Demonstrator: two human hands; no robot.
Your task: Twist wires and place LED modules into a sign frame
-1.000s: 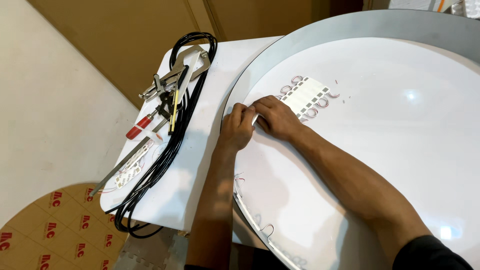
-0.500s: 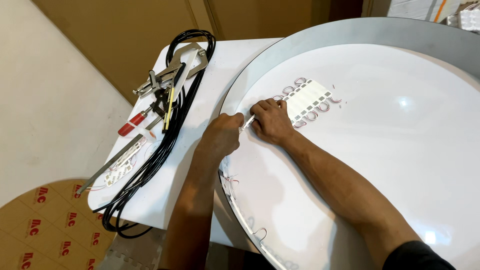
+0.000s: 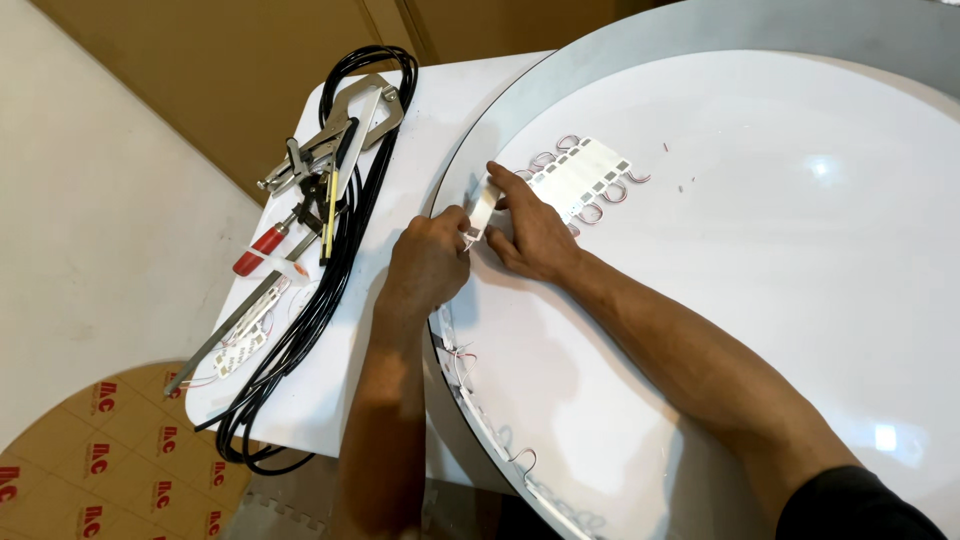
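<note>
My left hand (image 3: pixel 428 265) and my right hand (image 3: pixel 532 228) meet at the left inner rim of a large round white pan (image 3: pixel 760 280). Together they pinch a small white light module (image 3: pixel 484 208) on thin wires, held against the rim. Just beyond my right hand lies a flat block of several white modules (image 3: pixel 585 178) with red and white wire loops. More modules and wires (image 3: pixel 480 410) run along the rim below my left wrist.
A white board (image 3: pixel 400 180) to the left carries a coil of black cable (image 3: pixel 340 250), locking pliers (image 3: pixel 335 130), a red-handled tool (image 3: pixel 262 250), a yellow-shafted tool (image 3: pixel 329 215) and a short module strip (image 3: pixel 240 345). A brown printed disc (image 3: pixel 90 460) lies at bottom left.
Both hands have shifted slightly farther along the rim, and the white module now stands lifted between the fingers. The view has also drifted.
</note>
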